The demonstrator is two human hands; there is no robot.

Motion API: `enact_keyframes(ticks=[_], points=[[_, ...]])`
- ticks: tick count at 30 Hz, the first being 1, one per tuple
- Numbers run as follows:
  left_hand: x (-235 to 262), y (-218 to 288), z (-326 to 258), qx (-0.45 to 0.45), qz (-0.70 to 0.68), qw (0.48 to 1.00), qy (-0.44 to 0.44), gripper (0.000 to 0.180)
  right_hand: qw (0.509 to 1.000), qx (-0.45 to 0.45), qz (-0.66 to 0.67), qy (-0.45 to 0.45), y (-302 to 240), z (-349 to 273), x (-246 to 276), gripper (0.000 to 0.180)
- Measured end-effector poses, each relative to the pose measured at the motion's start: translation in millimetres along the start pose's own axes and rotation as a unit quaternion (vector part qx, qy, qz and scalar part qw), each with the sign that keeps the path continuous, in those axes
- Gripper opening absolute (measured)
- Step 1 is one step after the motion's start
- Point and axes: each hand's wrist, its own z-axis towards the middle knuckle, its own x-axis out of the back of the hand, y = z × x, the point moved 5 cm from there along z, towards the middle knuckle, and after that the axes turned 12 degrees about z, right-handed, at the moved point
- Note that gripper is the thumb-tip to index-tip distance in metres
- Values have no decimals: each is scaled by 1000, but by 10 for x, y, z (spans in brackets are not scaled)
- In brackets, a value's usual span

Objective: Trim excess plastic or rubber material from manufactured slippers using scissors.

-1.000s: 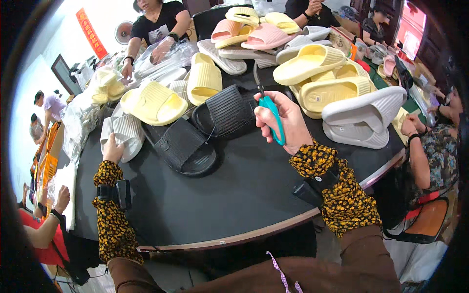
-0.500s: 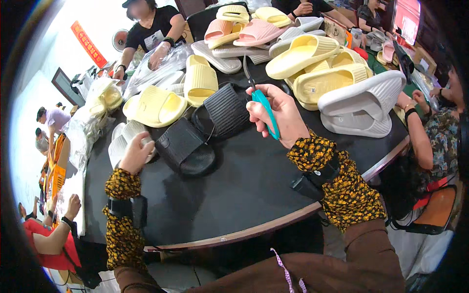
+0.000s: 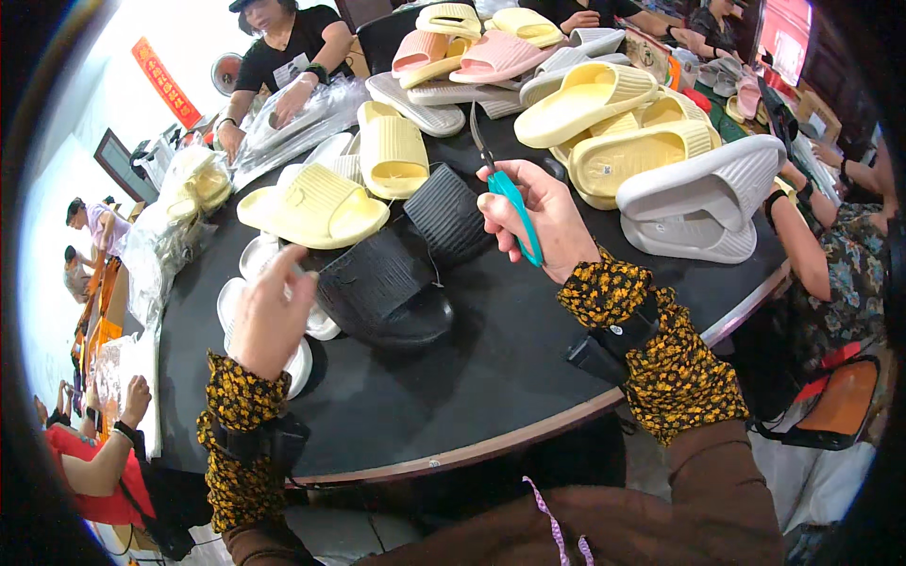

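Observation:
Scissors with teal handles (image 3: 515,216) are gripped in my right hand (image 3: 545,222), their dark curved blade pointing up and away. My left hand (image 3: 271,316), slightly blurred, is over white slippers (image 3: 300,368) at the left of the table. Its fingers are bent and apart, with nothing visible between them; whether it touches the slippers I cannot tell. Between my hands lies a black ribbed slipper (image 3: 382,292), with another black slipper (image 3: 447,212) behind it. Yellow slippers (image 3: 330,209) sit just beyond my left hand.
A pile of yellow, pink and grey slippers (image 3: 604,104) covers the table's far side. A large grey pair (image 3: 694,236) lies at the right. Plastic-bagged slippers (image 3: 200,184) are at the left edge. Opposite, a person handles a clear bag (image 3: 302,118); others work at both sides.
My left hand has moved slightly right and nearer me. The white slippers are now closer, under it; the near black slipper and front yellow slipper have shifted right. My right hand has barely moved.

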Motion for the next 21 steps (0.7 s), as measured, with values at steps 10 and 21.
enact_keyframes(ticks=[10,21], points=[[-29,-366,596,-74,140,974,162,44,1000,5,14,-20,-21,-21,-49,37],[-269,-390,1310,1,79,993,87,49,999,15,-13,-36,-14,-32,-36,40]])
